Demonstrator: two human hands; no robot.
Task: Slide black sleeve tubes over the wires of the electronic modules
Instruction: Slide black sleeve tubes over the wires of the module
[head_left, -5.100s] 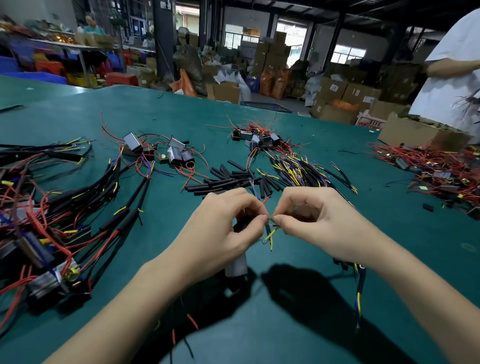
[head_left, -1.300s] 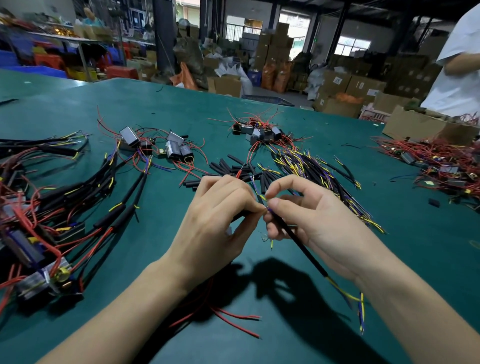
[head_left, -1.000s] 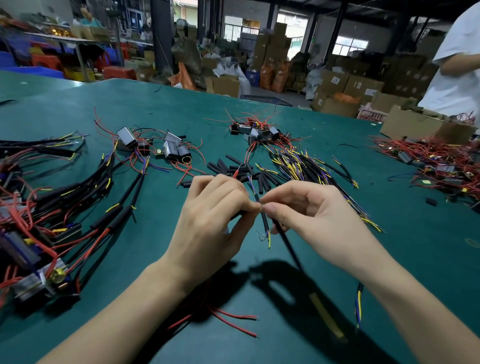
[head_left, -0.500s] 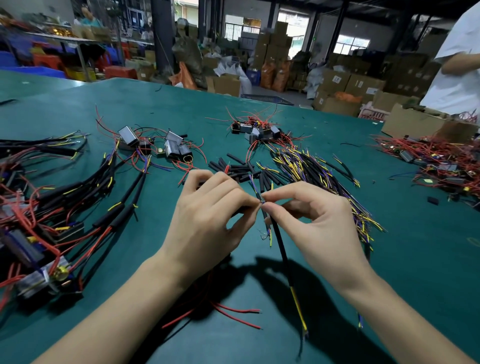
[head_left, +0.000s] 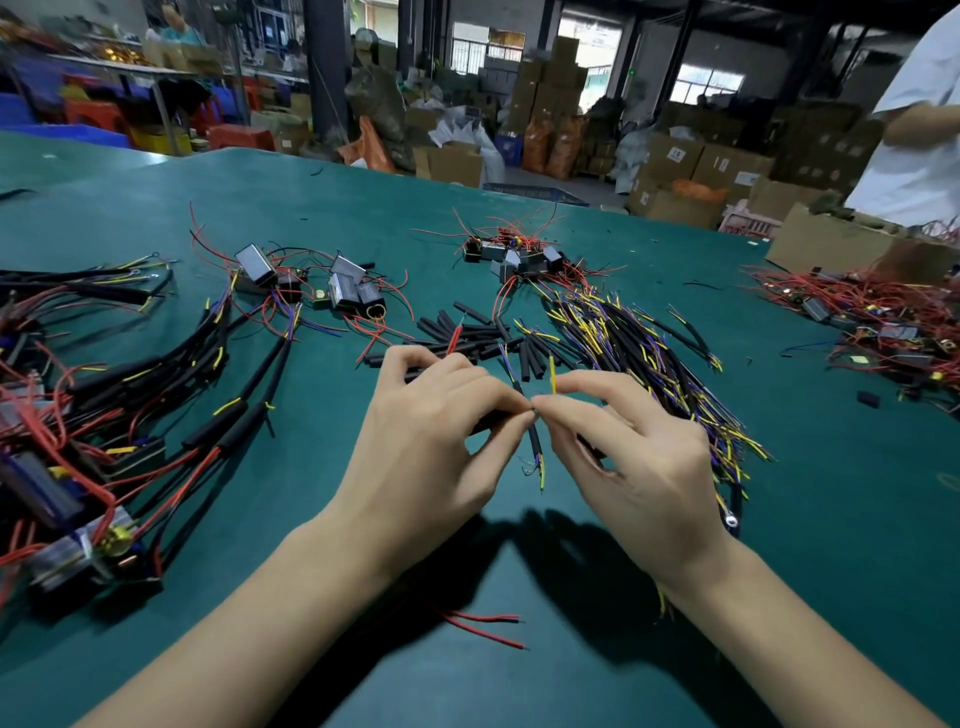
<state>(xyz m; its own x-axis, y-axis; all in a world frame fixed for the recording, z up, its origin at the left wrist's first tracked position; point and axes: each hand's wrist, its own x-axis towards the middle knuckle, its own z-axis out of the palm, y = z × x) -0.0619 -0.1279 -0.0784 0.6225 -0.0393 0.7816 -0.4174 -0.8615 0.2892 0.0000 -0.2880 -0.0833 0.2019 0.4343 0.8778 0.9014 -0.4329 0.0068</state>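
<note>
Sleeve tube (head_left: 534, 442), black, is hanging between both hands above the green surface (head_left: 831, 519), just nearer the camera than the loose tube pile (head_left: 483, 338). Left hand (head_left: 431, 447) is pinching the tube's upper end with thumb and forefinger curled: grip narrow, holding the tube. Right hand (head_left: 634, 457) is meeting it fingertip to fingertip, pinching a thin yellow wire (head_left: 552, 371) that is sticking up above the fingers: grip narrow, on the wire. Yellow and dark wire ends are showing out of the tube's lower end. What lies under the left palm cannot be made out.

Right of the tube pile, a bundle of yellow-and-purple wires (head_left: 649, 364) is fanning across the surface. Beyond the pile, a cluster of modules (head_left: 519, 257) with red leads is lying; left of the pile, further modules (head_left: 343, 291). Far left of the pile, finished sleeved harnesses (head_left: 156, 395) are lying. Two red wires (head_left: 488, 629) are lying nearer the camera than the pile, below the wrists.
</note>
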